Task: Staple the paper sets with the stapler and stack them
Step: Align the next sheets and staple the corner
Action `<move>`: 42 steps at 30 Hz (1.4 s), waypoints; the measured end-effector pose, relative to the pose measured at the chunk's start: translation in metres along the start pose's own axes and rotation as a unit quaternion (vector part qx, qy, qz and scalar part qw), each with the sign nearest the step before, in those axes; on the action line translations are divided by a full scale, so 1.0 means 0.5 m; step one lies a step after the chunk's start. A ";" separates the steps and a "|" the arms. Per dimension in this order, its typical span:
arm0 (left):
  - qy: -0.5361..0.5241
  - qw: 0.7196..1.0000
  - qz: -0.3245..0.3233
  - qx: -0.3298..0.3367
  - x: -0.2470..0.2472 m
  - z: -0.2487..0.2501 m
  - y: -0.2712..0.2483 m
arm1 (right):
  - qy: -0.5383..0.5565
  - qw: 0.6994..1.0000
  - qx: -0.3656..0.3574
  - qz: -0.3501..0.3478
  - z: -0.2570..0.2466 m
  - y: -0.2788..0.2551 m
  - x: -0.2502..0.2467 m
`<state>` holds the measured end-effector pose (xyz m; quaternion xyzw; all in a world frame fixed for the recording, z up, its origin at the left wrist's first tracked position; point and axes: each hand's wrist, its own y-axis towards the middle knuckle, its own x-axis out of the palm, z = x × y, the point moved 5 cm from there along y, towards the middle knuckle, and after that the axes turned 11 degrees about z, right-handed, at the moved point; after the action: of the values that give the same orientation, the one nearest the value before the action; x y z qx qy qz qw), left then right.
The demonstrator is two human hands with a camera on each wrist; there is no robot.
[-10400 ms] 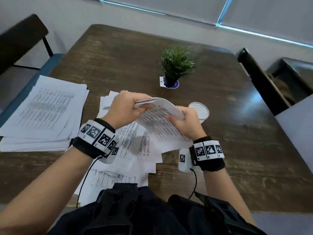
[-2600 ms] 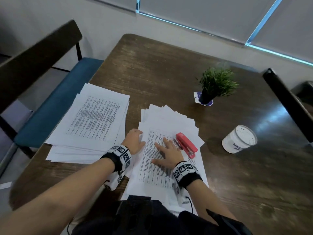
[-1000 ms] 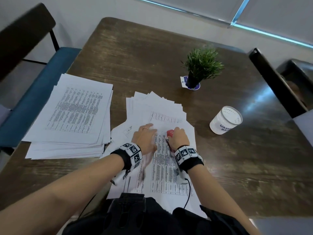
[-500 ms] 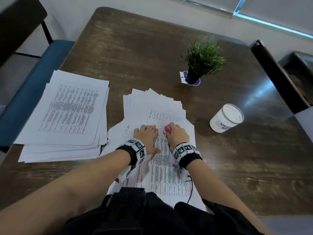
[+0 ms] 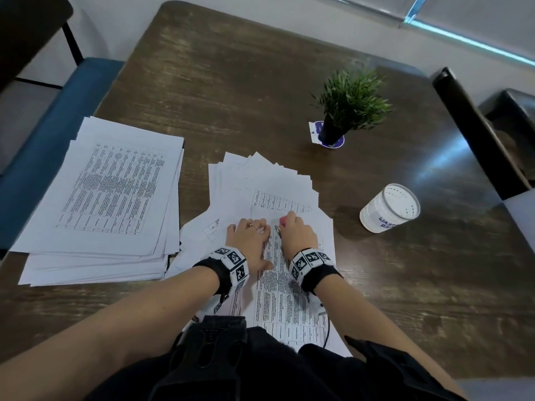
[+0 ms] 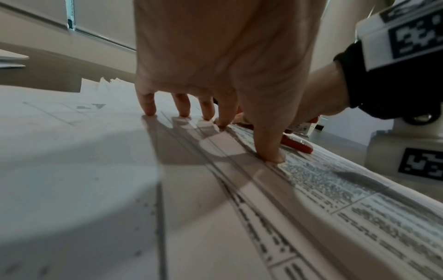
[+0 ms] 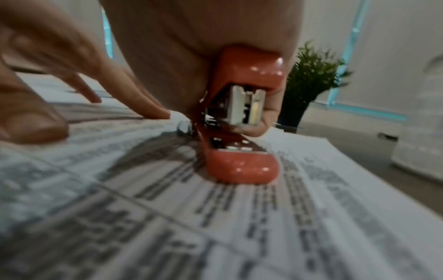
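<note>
A printed paper set (image 5: pixel 283 285) lies in front of me on a fan of loose white sheets (image 5: pixel 260 178). My left hand (image 5: pixel 250 238) presses its spread fingertips (image 6: pixel 149 111) down on the paper, left of the stapler. My right hand (image 5: pixel 295 234) grips the red stapler (image 7: pixel 239 136) from above; only its red tip (image 5: pixel 283 219) shows in the head view. The stapler's base rests on the printed sheet, its jaws standing apart toward the right wrist camera. A stack of printed paper sets (image 5: pixel 110 195) lies at the left of the table.
A small potted plant (image 5: pixel 347 105) stands at the far middle of the dark wooden table (image 5: pixel 231 82). A white lidded cup (image 5: pixel 389 208) sits to the right. A blue-seated chair (image 5: pixel 43 134) is on the left, a dark chair (image 5: pixel 474 134) on the right.
Both hands have stayed on the paper set, the right one holding the stapler. They have shifted only slightly; the head view has tilted down a little.
</note>
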<state>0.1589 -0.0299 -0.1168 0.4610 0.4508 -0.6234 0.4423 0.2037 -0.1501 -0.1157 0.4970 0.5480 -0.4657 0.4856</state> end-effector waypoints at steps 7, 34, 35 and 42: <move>-0.011 1.000 0.004 -0.003 0.001 0.000 0.002 | 0.020 1.000 0.014 0.004 -0.001 0.002 0.000; -0.254 0.962 0.077 -0.059 -0.008 -0.060 0.019 | 0.248 0.958 0.146 -0.021 0.032 -0.007 -0.040; -0.276 0.954 0.098 -0.069 -0.013 -0.058 0.021 | 0.257 0.955 0.147 -0.016 0.032 -0.011 -0.045; -0.436 0.882 0.114 -0.141 -0.027 -0.024 0.021 | 0.275 0.954 0.122 0.000 0.007 -0.020 -0.054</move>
<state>0.1738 -0.0184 -0.1076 0.1240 0.2399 -0.6364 0.7225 0.1947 -0.1571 -0.0889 0.6612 0.5996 -0.3741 0.2515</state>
